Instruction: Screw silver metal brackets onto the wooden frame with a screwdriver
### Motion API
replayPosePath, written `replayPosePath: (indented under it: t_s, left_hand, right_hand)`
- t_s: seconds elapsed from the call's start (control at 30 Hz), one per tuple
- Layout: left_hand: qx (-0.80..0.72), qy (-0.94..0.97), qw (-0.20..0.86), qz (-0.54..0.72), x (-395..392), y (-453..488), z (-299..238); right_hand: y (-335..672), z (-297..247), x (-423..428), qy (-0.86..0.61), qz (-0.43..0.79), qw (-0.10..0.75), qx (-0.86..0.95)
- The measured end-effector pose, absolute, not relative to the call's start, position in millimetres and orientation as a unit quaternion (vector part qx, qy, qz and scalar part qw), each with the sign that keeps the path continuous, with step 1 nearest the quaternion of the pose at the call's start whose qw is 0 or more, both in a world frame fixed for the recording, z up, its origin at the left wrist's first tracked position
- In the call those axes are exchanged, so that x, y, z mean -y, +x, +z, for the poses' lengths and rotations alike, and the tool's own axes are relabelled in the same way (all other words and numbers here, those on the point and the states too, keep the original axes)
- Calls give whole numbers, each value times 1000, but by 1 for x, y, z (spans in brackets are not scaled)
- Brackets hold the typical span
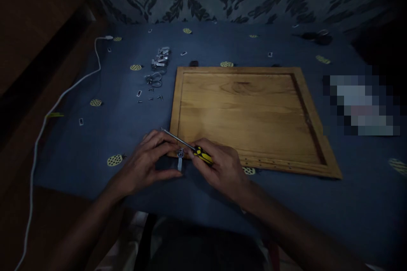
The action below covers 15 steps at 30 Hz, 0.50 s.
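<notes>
A wooden cabinet door panel (pixel 244 110) lies flat on the cloth-covered table. At its near left corner sits a metal cabinet hinge (pixel 180 159), its arm sticking out past the panel's edge. My left hand (pixel 149 159) has its fingers on the panel corner and its thumb against the hinge arm, steadying it. My right hand (pixel 221 163) is closed round the yellow and black handle of a screwdriver (pixel 202 155). The screwdriver's shaft points up and left, its tip above the left hand's fingers, apart from the hinge.
Several more hinges (pixel 160 57) lie left of the panel, with loose screws (pixel 150 99) in front of them. A white cable (pixel 66 91) runs down the table's left side. Dark scissors-like handles (pixel 318 37) lie at the far right. A blurred patch (pixel 362 106) covers something at right.
</notes>
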<state>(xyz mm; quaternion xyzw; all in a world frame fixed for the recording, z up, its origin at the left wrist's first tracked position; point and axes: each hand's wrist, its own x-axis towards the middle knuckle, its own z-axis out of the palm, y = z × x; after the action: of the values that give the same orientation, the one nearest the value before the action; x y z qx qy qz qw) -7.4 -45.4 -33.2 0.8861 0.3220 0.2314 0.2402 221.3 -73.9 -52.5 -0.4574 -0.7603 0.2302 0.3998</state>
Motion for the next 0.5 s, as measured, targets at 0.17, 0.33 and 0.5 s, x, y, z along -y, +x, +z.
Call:
replayPosePath:
  t_s: [0.17,0.33,0.5]
  left_hand:
    - [-338,875,264,223,45,-7,-33]
    - [-331,879,261,223,44,-7,-33]
    - [-326,882,253,228,44,-8,-36]
  right_hand:
    - [221,-53,74,-461,233,398,759]
    - [221,-52,75,-470,239,395,753]
    - [222,-52,74,-472,240,395,751]
